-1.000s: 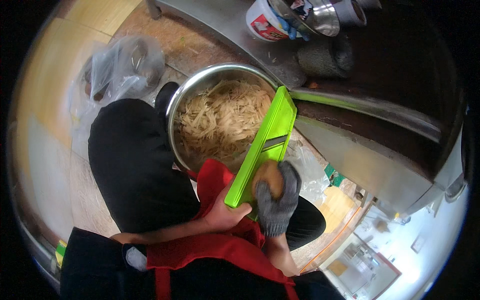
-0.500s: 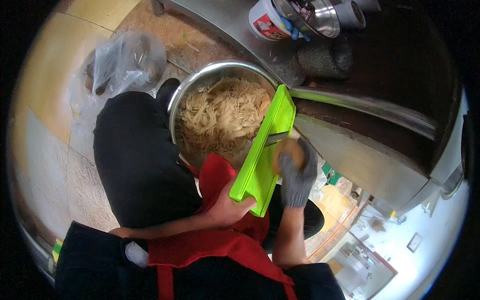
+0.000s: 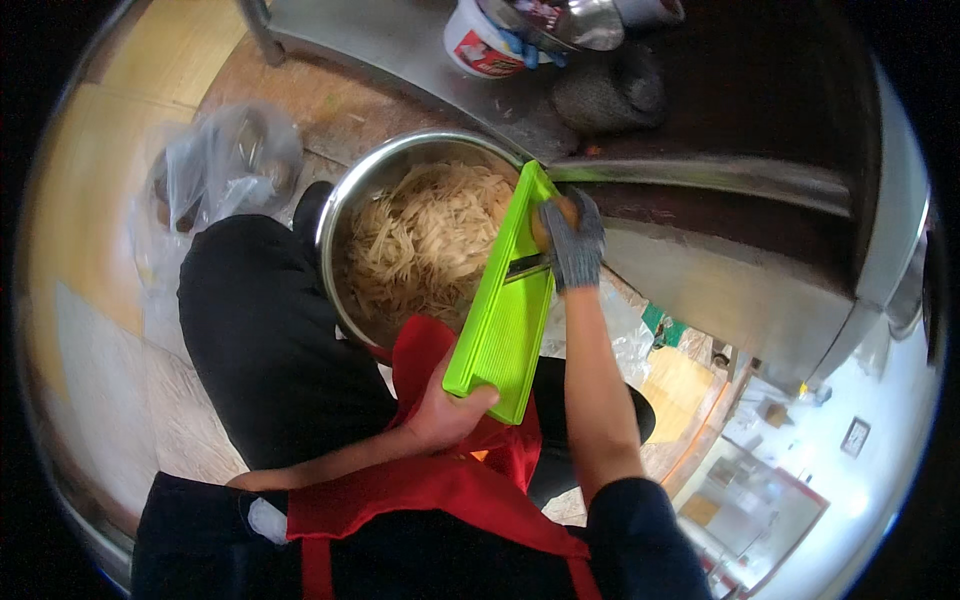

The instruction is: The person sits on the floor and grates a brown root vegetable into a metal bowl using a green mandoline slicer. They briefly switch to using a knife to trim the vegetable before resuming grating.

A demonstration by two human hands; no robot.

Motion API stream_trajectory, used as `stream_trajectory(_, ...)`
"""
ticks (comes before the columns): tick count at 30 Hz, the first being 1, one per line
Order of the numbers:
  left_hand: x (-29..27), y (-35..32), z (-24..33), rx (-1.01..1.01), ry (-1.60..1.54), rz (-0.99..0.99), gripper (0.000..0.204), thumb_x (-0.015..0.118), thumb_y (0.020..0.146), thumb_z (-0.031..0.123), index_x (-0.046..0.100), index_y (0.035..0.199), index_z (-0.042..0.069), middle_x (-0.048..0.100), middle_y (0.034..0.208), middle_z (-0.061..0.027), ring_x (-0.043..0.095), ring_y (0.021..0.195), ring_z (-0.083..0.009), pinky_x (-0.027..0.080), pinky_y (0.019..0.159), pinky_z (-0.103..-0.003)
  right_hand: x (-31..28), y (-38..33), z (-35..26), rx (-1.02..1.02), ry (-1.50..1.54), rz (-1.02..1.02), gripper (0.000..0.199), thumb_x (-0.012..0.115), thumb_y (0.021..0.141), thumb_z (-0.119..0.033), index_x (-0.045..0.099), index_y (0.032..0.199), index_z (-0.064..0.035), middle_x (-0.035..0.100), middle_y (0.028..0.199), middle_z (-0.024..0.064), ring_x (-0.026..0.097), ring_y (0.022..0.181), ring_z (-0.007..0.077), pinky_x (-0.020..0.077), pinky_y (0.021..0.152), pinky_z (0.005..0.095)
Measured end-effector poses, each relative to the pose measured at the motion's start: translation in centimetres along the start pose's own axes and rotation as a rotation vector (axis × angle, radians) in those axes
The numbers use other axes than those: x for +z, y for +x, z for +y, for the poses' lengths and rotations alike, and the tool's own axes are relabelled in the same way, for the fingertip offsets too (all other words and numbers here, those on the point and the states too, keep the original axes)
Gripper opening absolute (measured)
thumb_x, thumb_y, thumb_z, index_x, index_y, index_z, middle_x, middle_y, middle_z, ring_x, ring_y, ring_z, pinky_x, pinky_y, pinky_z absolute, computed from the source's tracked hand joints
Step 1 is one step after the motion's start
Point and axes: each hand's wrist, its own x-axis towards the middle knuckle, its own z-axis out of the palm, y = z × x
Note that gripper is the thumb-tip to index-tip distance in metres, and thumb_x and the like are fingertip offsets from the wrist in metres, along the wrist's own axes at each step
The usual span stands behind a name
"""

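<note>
A bright green mandoline slicer leans at a slant over the right side of a large metal bowl. My bare left hand grips its near end, thumb on top. In a grey knit glove, my right hand presses a round brown vegetable, which looks like a potato, on the slicer's upper part, beyond the dark blade. The glove partly hides the potato. Pale thin strips heap up in the bowl.
A metal-edged counter or shelf runs close by on the right. On the dark surface behind stand a white bucket and a dark grey rounded object. A clear plastic bag with brown lumps lies left of the bowl. My knee is beside it.
My right hand has slid the potato away from me along the slicer, from near the blade to its far part. The view has shifted slightly; my left hand keeps its grip.
</note>
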Motion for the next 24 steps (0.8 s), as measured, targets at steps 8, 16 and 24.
stream_trajectory(8, -1.0, -1.4, 0.0, 0.025, 0.008, 0.111, 0.056, 0.058, 0.078, -0.002, 0.043, 0.132, 0.001, 0.056, 0.104, -0.0016, 0.055, 0.095, -0.0114, 0.047, 0.081, -0.028, -2.5, -13.7, -7.8, -0.278, -0.179, -0.099, 0.051, 0.077, 0.075, -0.016, 0.056, 0.119, -0.0028, 0.060, 0.112, 0.0195, 0.056, 0.110, 0.0374, 0.0432, 0.098, 0.0472)
stream_trajectory(16, -0.2, 0.1, -0.1, 0.042, 0.014, -0.041, 0.059, 0.058, 0.076, -0.001, 0.041, 0.132, 0.001, 0.053, 0.112, -0.0055, 0.052, 0.106, -0.0161, 0.043, 0.093, -0.030, 2.0, 3.2, 3.1, -0.018, -0.074, 0.026, 0.050, 0.071, 0.081, -0.032, 0.059, 0.116, 0.0020, 0.062, 0.111, 0.0196, 0.058, 0.101, 0.0357, 0.0462, 0.091, 0.0418)
stream_trajectory(24, -1.0, -1.1, -0.3, 0.043, 0.061, 0.069, 0.058, 0.059, 0.076, -0.001, 0.041, 0.132, 0.000, 0.054, 0.111, -0.0045, 0.052, 0.103, -0.0127, 0.045, 0.089, -0.029, -5.4, -16.4, -11.5, -0.291, -0.124, -0.165, 0.057, 0.078, 0.074, -0.018, 0.054, 0.123, -0.0032, 0.060, 0.115, 0.0177, 0.055, 0.111, 0.0379, 0.0431, 0.098, 0.0478)
